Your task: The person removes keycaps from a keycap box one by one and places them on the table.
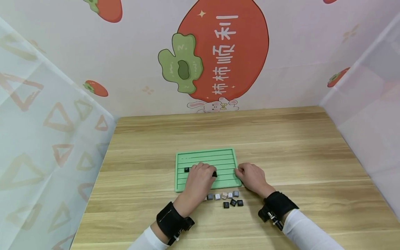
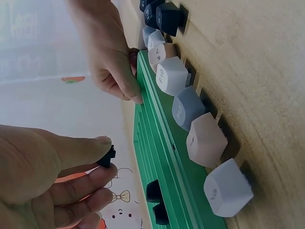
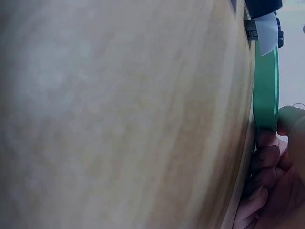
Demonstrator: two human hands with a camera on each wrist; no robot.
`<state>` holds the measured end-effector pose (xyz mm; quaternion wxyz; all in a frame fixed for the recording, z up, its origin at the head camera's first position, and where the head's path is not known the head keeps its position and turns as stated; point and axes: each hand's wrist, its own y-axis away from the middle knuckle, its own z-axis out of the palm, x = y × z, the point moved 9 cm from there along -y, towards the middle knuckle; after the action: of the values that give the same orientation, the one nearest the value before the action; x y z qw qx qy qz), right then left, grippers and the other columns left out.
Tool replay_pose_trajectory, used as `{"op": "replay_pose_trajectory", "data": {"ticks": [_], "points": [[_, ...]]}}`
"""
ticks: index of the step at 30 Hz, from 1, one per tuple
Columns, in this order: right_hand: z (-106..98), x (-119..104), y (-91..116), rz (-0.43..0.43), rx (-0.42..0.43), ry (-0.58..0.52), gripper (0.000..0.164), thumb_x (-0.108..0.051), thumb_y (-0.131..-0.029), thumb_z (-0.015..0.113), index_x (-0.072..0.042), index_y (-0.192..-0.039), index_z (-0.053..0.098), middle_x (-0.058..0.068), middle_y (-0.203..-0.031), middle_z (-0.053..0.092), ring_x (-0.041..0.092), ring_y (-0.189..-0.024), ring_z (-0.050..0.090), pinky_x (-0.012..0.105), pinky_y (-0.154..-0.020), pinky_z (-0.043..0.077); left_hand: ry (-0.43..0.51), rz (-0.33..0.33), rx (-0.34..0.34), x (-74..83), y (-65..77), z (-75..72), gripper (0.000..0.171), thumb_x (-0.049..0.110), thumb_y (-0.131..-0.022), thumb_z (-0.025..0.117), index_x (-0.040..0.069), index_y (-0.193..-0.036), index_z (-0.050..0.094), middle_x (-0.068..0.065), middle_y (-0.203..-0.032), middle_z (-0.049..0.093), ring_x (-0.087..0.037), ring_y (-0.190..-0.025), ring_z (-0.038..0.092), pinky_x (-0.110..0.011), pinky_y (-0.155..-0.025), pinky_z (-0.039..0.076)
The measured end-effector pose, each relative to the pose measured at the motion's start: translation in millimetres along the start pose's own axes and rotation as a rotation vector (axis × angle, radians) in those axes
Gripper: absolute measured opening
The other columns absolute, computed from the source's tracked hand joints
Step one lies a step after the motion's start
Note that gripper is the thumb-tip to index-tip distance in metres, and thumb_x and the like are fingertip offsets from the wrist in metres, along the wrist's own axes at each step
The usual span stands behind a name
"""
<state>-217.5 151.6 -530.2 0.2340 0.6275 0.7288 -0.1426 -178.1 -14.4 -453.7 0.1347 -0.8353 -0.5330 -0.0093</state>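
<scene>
My left hand (image 1: 200, 177) is over the green ridged board (image 1: 225, 178), pinching a black keycap (image 2: 107, 157) between thumb and fingertips. In the left wrist view the keycap hangs above the board's surface. Two black keycaps (image 2: 155, 191) sit side by side on the board; in the head view my hand hides part of that row, with one keycap (image 1: 186, 169) showing at its left. My right hand (image 1: 252, 177) grips the board's right edge, thumb on top and fingers curled at the side against the table, as the right wrist view shows.
Along the board's near edge lies a row of loose keycaps in white (image 1: 217, 197), grey (image 1: 210, 197) and beige (image 1: 224, 196). Several black keycaps (image 1: 226, 205) lie just nearer on the wooden table (image 1: 300, 156). Printed cloth walls (image 1: 134, 69) enclose the table at the back and sides.
</scene>
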Motion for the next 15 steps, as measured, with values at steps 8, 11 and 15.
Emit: {"op": "replay_pose_trajectory", "data": {"ticks": [8, 11, 15], "points": [[1.2, 0.8, -1.0, 0.005, -0.004, -0.005, 0.047, -0.026, -0.098, 0.061, -0.018, -0.058, 0.038, -0.007, -0.054, 0.032, 0.011, -0.05, 0.034, 0.025, -0.05, 0.021, 0.014, 0.008, -0.009, 2.8, 7.5, -0.8, 0.019, 0.025, -0.081, 0.086, 0.018, -0.097, 0.078, 0.003, -0.093, 0.076, -0.017, -0.083, 0.067, -0.027, -0.068, 0.045], [1.9, 1.2, -1.5, 0.004, -0.004, -0.003, 0.047, -0.026, -0.098, 0.062, -0.018, -0.058, 0.038, -0.007, -0.054, 0.033, 0.011, -0.05, 0.035, 0.025, -0.05, 0.022, 0.023, 0.002, -0.022, 2.8, 9.4, 0.3, 0.019, 0.025, -0.081, 0.086, 0.018, -0.098, 0.078, 0.002, -0.095, 0.076, -0.018, -0.085, 0.067, -0.027, -0.068, 0.044], [2.6, 1.2, -1.6, 0.006, -0.008, -0.002, 0.047, -0.027, -0.098, 0.062, -0.018, -0.058, 0.039, -0.007, -0.054, 0.033, 0.011, -0.05, 0.035, 0.025, -0.05, 0.022, 0.036, -0.012, -0.033, 0.8, 11.0, 1.0, 0.019, 0.024, -0.081, 0.086, 0.017, -0.098, 0.078, 0.002, -0.097, 0.076, -0.018, -0.088, 0.067, -0.028, -0.07, 0.045]]}}
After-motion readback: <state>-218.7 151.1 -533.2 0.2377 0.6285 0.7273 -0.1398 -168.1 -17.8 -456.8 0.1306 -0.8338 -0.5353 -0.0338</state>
